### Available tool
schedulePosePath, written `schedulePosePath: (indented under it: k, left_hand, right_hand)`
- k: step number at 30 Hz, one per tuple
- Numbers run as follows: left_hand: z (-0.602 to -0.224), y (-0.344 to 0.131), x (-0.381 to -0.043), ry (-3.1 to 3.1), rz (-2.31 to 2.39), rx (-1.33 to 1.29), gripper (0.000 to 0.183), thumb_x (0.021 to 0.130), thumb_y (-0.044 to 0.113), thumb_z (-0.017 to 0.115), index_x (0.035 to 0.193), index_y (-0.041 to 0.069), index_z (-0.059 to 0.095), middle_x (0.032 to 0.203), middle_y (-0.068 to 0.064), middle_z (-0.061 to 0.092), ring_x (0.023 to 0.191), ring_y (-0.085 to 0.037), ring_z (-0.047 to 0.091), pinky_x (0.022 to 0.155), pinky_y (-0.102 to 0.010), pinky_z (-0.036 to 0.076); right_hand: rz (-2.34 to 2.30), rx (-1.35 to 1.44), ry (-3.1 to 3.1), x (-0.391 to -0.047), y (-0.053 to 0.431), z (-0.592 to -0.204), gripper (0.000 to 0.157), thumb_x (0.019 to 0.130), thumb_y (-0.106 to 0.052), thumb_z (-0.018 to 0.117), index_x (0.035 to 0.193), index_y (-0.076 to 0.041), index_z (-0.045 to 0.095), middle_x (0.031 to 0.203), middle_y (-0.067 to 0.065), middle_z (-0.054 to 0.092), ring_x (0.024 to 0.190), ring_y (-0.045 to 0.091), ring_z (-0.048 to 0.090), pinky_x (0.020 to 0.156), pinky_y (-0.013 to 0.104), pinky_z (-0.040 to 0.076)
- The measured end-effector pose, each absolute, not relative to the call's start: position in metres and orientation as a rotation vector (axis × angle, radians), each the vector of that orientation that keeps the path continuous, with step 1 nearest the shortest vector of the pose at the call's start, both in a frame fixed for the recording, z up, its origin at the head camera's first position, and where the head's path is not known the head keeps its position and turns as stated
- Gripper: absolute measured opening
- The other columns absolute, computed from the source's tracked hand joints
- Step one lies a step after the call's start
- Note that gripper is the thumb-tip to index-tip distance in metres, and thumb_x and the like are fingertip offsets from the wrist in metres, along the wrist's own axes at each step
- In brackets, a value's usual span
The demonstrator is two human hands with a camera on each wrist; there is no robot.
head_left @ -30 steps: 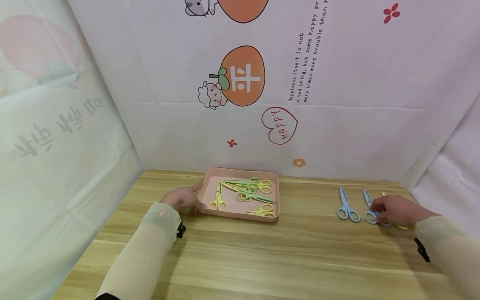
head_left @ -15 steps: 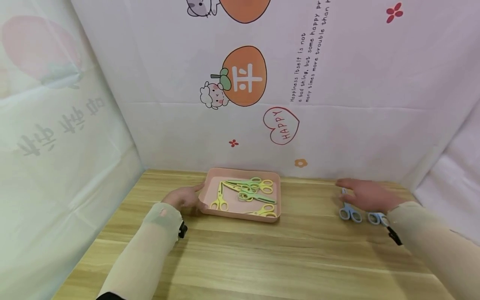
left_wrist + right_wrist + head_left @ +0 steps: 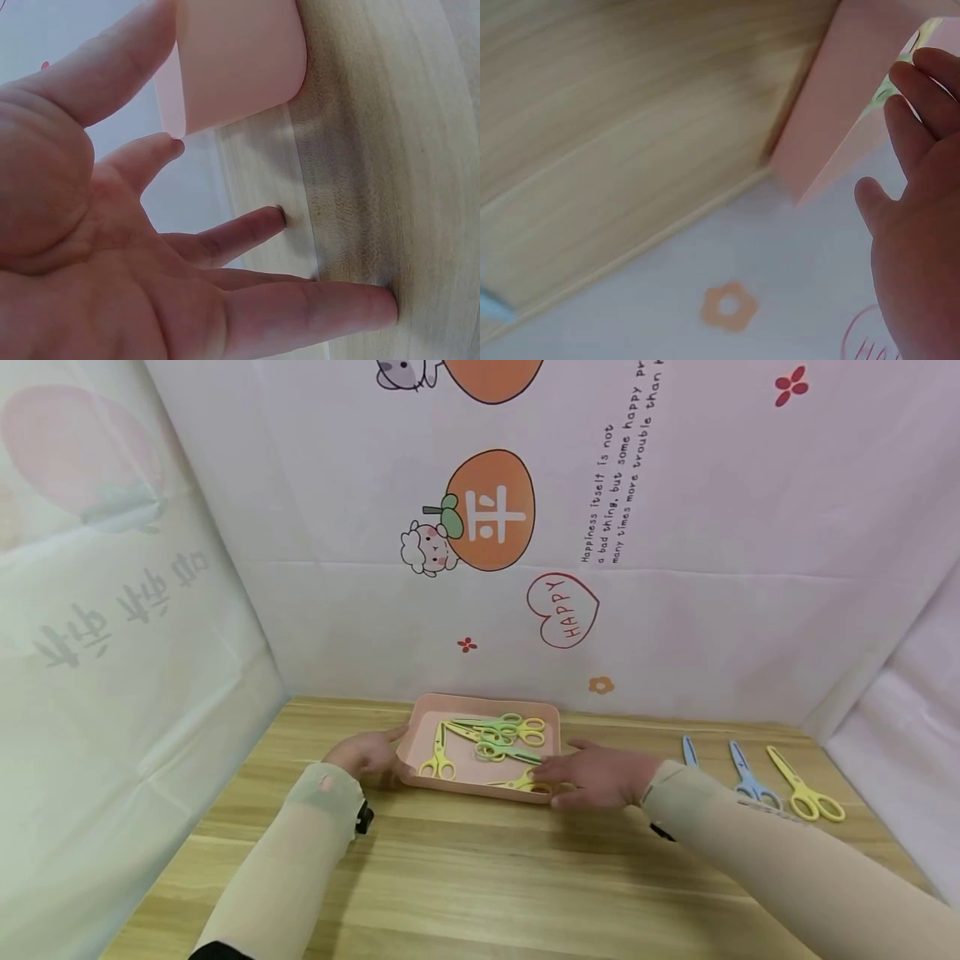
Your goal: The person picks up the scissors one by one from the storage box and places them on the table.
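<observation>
A pink tray [image 3: 474, 768] stands against the back wall, with several yellow scissors [image 3: 439, 745] and green scissors [image 3: 517, 754] lying in it. My left hand [image 3: 366, 754] is at the tray's left side. In the left wrist view its thumb and one finger meet the tray's rim [image 3: 225, 67], while the other straight fingers reach down to the tabletop. Over the tray's right front corner is my right hand [image 3: 600, 774], fingers extended and nothing held. Its fingertips overlap the yellow and green scissors there, and its palm faces the tray's side wall [image 3: 840, 82] in the right wrist view.
On the right of the wooden table [image 3: 465, 868] lie a blue pair of scissors [image 3: 741, 764], another blue pair [image 3: 689, 750] half hidden by my right forearm, and a yellow pair [image 3: 791, 774]. A printed cloth [image 3: 675, 635] rises at the table's back edge.
My right hand has swept left from the scissors at the right, past the blue pair, to the tray's right corner. My left hand and the tray have stayed in place.
</observation>
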State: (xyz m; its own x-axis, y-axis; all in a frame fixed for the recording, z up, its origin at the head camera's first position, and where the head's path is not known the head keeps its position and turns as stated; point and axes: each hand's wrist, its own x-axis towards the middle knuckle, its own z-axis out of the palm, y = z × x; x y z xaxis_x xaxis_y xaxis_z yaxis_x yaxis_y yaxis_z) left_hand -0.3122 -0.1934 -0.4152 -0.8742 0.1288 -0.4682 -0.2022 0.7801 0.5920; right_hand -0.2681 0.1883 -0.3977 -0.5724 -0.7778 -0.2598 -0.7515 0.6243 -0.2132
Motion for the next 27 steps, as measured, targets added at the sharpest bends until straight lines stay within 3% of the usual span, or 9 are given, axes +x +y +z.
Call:
schedulePosePath:
  k: [3, 6, 11, 15, 18, 19, 22, 27]
  left_hand:
    - [-0.415, -0.193, -0.312, 2.465, 0.919, -0.068, 0.104, 0.08, 0.024, 0.086, 0.161, 0.03, 0.021, 0.161, -0.022, 0.017, 0.145, -0.043, 0.015, 0.112, -0.059, 0.019]
    - [-0.415, -0.192, -0.313, 2.458, 0.925, -0.07, 0.105, 0.079, 0.024, 0.086, 0.161, 0.031, 0.021, 0.161, -0.021, 0.017, 0.145, -0.043, 0.015, 0.112, -0.06, 0.018]
    - [-0.413, -0.192, -0.314, 2.468, 0.898, -0.058, 0.104, 0.079, 0.024, 0.086, 0.161, 0.03, 0.021, 0.161, -0.021, 0.018, 0.145, -0.043, 0.016, 0.112, -0.059, 0.019]
    - [-0.413, -0.194, -0.313, 2.468, 0.895, -0.061, 0.103, 0.08, 0.024, 0.085, 0.16, 0.03, 0.021, 0.162, -0.02, 0.019, 0.146, -0.042, 0.015, 0.113, -0.058, 0.019]
    - [-0.413, -0.194, -0.311, 2.468, 0.898, -0.06, 0.102, 0.08, 0.025, 0.085, 0.16, 0.03, 0.022, 0.161, -0.02, 0.019, 0.145, -0.042, 0.016, 0.113, -0.058, 0.019]
    - [-0.413, -0.194, -0.311, 2.466, 0.903, -0.06, 0.102, 0.08, 0.025, 0.085, 0.16, 0.03, 0.022, 0.161, -0.02, 0.019, 0.145, -0.042, 0.016, 0.113, -0.058, 0.019]
    - [-0.414, -0.194, -0.311, 2.462, 0.913, -0.056, 0.103, 0.08, 0.024, 0.085, 0.161, 0.029, 0.022, 0.161, -0.021, 0.019, 0.145, -0.043, 0.016, 0.112, -0.059, 0.02]
    - [-0.414, -0.194, -0.312, 2.433, 0.953, -0.05, 0.104, 0.081, 0.022, 0.085, 0.161, 0.027, 0.019, 0.162, -0.022, 0.016, 0.146, -0.043, 0.013, 0.112, -0.058, 0.02]
  right_hand:
    - [-0.088, -1.219, 2.495, -0.274, 0.17, -0.4, 0.038, 0.102, -0.038, 0.043, 0.124, -0.017, 0.064, 0.12, -0.006, 0.064, 0.113, 0.012, 0.058, 0.114, 0.056, 0.013]
    - [-0.108, -1.199, 2.475, -0.278, 0.158, -0.401, 0.02, 0.099, -0.031, 0.045, 0.106, -0.023, 0.062, 0.095, -0.013, 0.059, 0.09, 0.008, 0.057, 0.114, 0.057, 0.015]
    - [-0.151, -1.127, 2.465, -0.281, 0.148, -0.401, 0.018, 0.098, -0.031, 0.046, 0.101, -0.022, 0.061, 0.085, -0.011, 0.059, 0.084, 0.011, 0.057, 0.114, 0.058, 0.014]
    - [-0.313, -1.002, 2.562, -0.289, 0.145, -0.402, 0.029, 0.098, -0.027, 0.053, 0.115, -0.009, 0.067, 0.108, 0.003, 0.065, 0.101, 0.023, 0.059, 0.108, 0.053, 0.032]
    - [-0.489, -0.742, 2.766, -0.302, 0.143, -0.398, 0.029, 0.093, -0.022, 0.06, 0.11, -0.001, 0.072, 0.111, 0.01, 0.065, 0.1, 0.027, 0.059, 0.088, 0.046, 0.048]
    - [-0.543, -0.621, 2.818, -0.308, 0.142, -0.395, 0.024, 0.092, -0.021, 0.062, 0.101, -0.001, 0.072, 0.102, 0.01, 0.065, 0.09, 0.025, 0.059, 0.08, 0.044, 0.05]
    - [-0.665, -0.215, 2.863, -0.322, 0.139, -0.387, 0.023, 0.089, -0.024, 0.066, 0.091, -0.003, 0.074, 0.092, 0.008, 0.066, 0.083, 0.023, 0.058, 0.078, 0.043, 0.05]
    - [-0.726, 0.043, 2.671, -0.337, 0.131, -0.389, 0.025, 0.089, -0.024, 0.072, 0.101, -0.003, 0.077, 0.105, 0.008, 0.07, 0.108, 0.026, 0.06, 0.087, 0.041, 0.051]
